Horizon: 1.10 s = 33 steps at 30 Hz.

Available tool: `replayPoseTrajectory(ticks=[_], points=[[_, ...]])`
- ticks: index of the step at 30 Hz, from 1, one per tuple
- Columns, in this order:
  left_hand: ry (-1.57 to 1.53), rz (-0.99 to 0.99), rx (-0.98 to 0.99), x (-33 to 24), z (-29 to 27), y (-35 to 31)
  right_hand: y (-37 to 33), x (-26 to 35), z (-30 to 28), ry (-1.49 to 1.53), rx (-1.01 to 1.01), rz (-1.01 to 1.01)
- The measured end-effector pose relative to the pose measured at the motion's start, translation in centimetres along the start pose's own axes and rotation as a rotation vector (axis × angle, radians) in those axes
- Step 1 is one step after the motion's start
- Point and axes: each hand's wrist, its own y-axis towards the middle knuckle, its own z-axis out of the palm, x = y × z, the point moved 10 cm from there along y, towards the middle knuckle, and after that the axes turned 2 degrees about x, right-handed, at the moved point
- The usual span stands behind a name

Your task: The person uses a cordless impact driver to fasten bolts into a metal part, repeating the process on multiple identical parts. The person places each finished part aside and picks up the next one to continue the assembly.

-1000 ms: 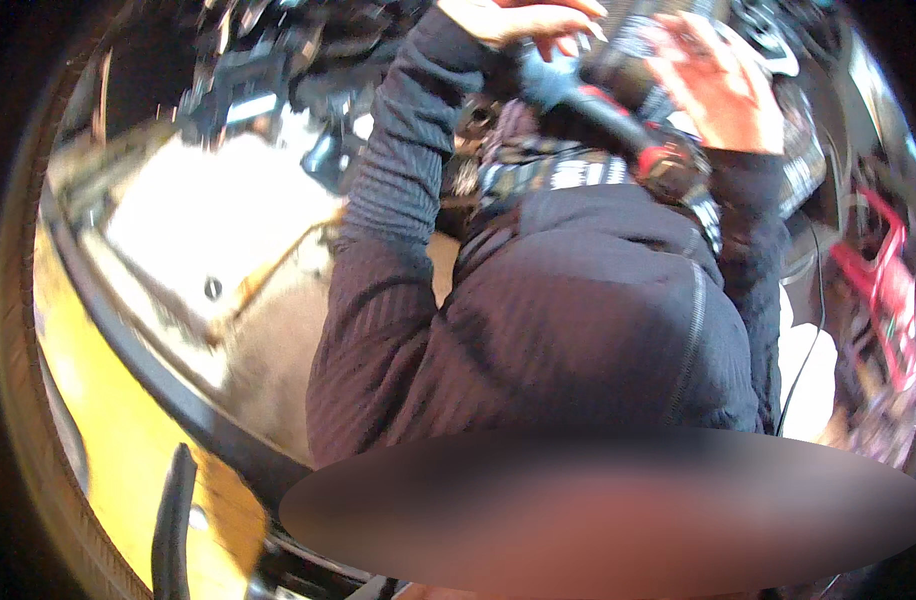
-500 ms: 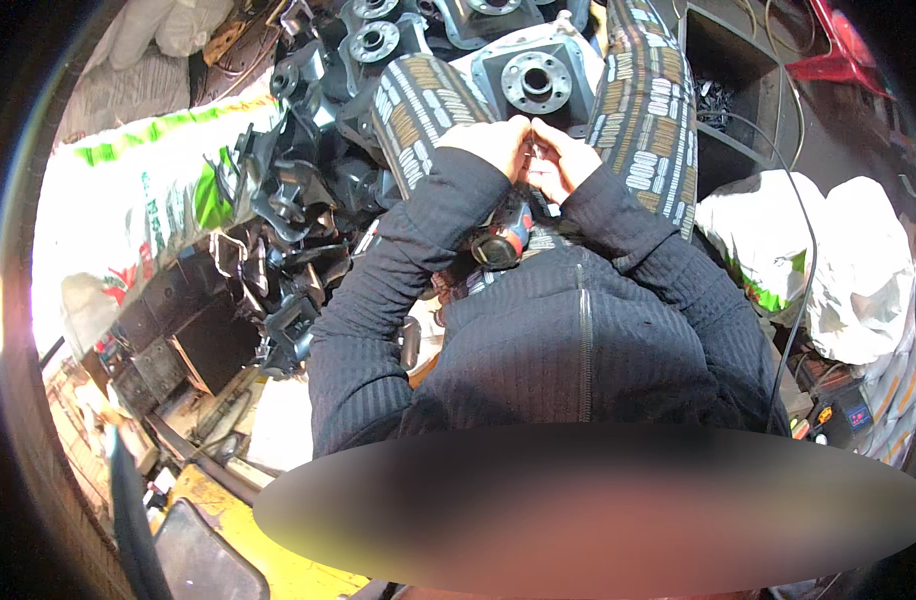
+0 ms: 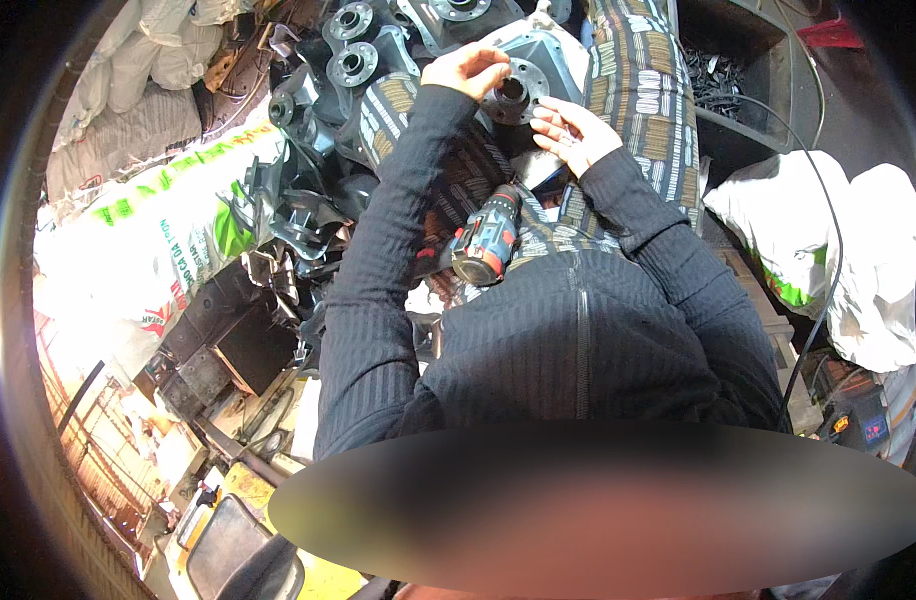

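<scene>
A round metal flange (image 3: 531,80) with a ring of holes and a central bore sits on a dark bracket plate (image 3: 556,54) in front of me, between my patterned trouser legs. My left hand (image 3: 466,72) reaches over the flange's left side, fingertips pinched close to its rim. Anything between those fingertips is too small to make out. At the flange's lower right, my right hand (image 3: 578,136) is turned partly palm up with its fingers apart. A red and black power drill (image 3: 488,240) lies in my lap, touched by neither hand.
Several similar flanged brackets (image 3: 354,64) are heaped ahead and to the left, beside a large white-and-green sack (image 3: 158,225). At the right stand a dark bin (image 3: 723,85) of small metal parts and white bags (image 3: 778,225). A black cable (image 3: 836,235) runs down past them.
My hands, together above the drill before, have parted and moved forward to the flange, the left one farther up and left. The drill in my lap is now uncovered.
</scene>
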Motion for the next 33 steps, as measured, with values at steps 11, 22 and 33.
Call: replayPoseTrajectory(ticks=[11,22,33], points=[[0.811,0.326,-0.092,-1.8,3.0,2.4,0.3,-0.6,-0.7,0.236,-0.066,0.103],[0.876,0.213,-0.068,-0.7,4.0,2.6,0.6,0.0,-0.3,0.408,0.0,0.1],[0.728,0.377,-0.328,-4.9,1.4,0.2,1.3,-0.4,-0.8,0.368,0.052,0.081]])
